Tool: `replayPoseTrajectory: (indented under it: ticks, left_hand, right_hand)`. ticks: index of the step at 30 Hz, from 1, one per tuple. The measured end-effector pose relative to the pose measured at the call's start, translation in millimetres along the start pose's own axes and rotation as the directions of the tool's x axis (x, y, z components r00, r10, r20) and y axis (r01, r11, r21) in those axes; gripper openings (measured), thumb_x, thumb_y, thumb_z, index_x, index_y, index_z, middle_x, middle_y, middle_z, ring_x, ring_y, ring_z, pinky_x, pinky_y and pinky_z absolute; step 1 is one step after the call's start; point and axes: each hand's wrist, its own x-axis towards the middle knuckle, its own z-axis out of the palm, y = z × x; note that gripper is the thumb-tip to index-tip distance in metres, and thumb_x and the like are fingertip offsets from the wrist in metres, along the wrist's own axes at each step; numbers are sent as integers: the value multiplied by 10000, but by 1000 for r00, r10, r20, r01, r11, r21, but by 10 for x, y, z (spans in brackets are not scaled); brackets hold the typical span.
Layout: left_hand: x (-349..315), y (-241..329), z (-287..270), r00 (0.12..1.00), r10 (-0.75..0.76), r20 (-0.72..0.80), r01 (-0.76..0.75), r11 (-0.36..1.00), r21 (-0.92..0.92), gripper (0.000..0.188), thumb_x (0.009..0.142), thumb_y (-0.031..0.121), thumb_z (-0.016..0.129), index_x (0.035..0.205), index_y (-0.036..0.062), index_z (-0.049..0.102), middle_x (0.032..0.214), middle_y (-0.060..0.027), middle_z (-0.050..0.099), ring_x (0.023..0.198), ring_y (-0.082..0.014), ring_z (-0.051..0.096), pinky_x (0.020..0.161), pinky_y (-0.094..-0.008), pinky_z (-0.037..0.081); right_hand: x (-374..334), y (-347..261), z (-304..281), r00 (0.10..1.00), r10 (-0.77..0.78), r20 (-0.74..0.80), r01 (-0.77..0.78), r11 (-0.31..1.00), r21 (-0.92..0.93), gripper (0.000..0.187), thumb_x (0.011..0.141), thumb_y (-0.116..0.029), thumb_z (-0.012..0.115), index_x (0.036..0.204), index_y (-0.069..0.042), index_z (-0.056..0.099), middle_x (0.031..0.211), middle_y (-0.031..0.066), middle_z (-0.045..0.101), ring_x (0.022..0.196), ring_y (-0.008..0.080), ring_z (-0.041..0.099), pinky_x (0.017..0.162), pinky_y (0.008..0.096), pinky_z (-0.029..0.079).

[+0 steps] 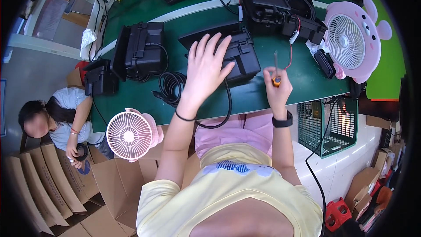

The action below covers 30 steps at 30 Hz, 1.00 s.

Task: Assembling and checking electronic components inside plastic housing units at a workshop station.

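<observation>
My left hand (205, 68) lies with its fingers spread over a black plastic case (245, 57) with latches, in the middle of the green table. The case's dark lid or panel (210, 33) stands tilted at its far side. A thick black cable (228, 105) runs from the case down over the table's near edge, and a coil of it (170, 87) rests left of my wrist. To the right of the case, my right hand (279, 91) is closed round a screwdriver (276, 80) with an orange and black handle. Its thin blade points away from me, apart from the case.
More black cases (144, 48) stand left and at the back. A pink animal-shaped fan (346, 41) stands at the right, a small pink fan (129, 136) by the near-left edge. Below are a green crate (329, 127) and cardboard boxes (118, 188). A co-worker (66, 114) sits at left.
</observation>
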Motion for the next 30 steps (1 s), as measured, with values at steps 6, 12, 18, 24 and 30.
replayPoseTrajectory:
  ticks: [6,12,18,24,30]
  left_hand:
    - [180,-120,94,998,-63,-20,60,989,-133,524,738,314,785,1207,119,655,1124,-87,676,980,-275,673,878,-398,529]
    - [105,-146,150,969,-191,-159,188,982,-37,422,780,366,758,1117,117,715,1136,-88,693,968,-273,684,862,-393,533]
    - [-13,-181,88,898,-416,-145,407,909,-89,283,969,265,541,1124,92,703,1028,-127,722,917,-302,697,829,-410,530]
    - [-53,-207,132,897,-394,-201,386,919,-81,274,962,228,534,1125,90,707,1023,-125,723,914,-299,696,833,-403,532]
    - [-71,-203,139,884,-442,-150,431,897,-99,312,989,280,495,1181,139,696,1105,-115,710,994,-320,681,865,-401,533]
  right_hand:
    - [-223,-25,-216,982,24,188,16,978,-210,245,857,-97,745,1016,-47,566,864,144,679,749,337,667,657,377,526]
    - [-332,-273,-504,962,153,226,-134,986,-99,312,898,-143,707,1179,-73,592,891,159,691,740,330,679,651,376,528]
    - [-292,-480,-723,959,-56,277,125,962,-242,232,846,-130,743,1073,-112,704,829,78,694,688,256,653,609,350,507]
    - [-321,-538,-563,946,-113,304,184,959,-216,259,796,-130,775,1047,-134,713,796,55,671,698,217,620,620,334,492]
    - [-353,-701,-534,952,-174,252,257,904,-343,288,761,-129,789,1038,-174,727,793,11,645,695,185,597,609,314,482]
